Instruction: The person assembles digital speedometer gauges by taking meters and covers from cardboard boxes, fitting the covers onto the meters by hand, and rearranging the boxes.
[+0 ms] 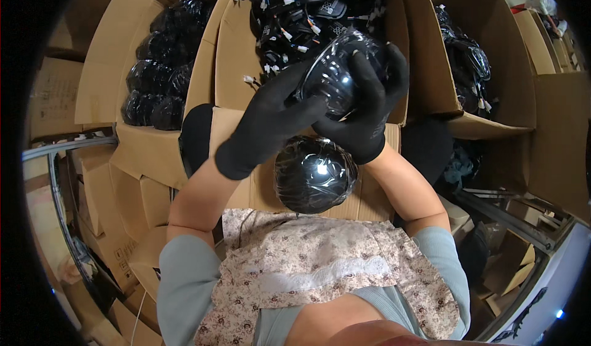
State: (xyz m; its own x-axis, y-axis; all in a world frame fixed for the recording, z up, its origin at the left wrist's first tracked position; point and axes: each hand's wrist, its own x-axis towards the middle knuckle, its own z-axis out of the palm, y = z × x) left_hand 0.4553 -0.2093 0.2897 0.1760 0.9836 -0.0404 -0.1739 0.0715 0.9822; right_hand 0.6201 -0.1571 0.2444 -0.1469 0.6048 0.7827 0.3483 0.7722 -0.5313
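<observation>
Both my hands wear black knit gloves. My left hand [271,115] and my right hand [367,115] are closed around a glossy round black part [330,81], which shines as if clear or wrapped in film. The left hand grips its left and lower edge, while the right thumb and fingers curl over its right side. It is tilted, raised over the near edge of an open carton. Below my wrists, a second round black dome [308,177] in shiny clear film rests on a cardboard flap [258,189].
Ahead, the carton [231,51] holds many black parts with cables and white connectors [283,33]. Film-wrapped black domes [151,78] fill a carton on the left. More wrapped parts [471,60] lie in a carton on the right. Metal frame bars [71,144] stand at the side.
</observation>
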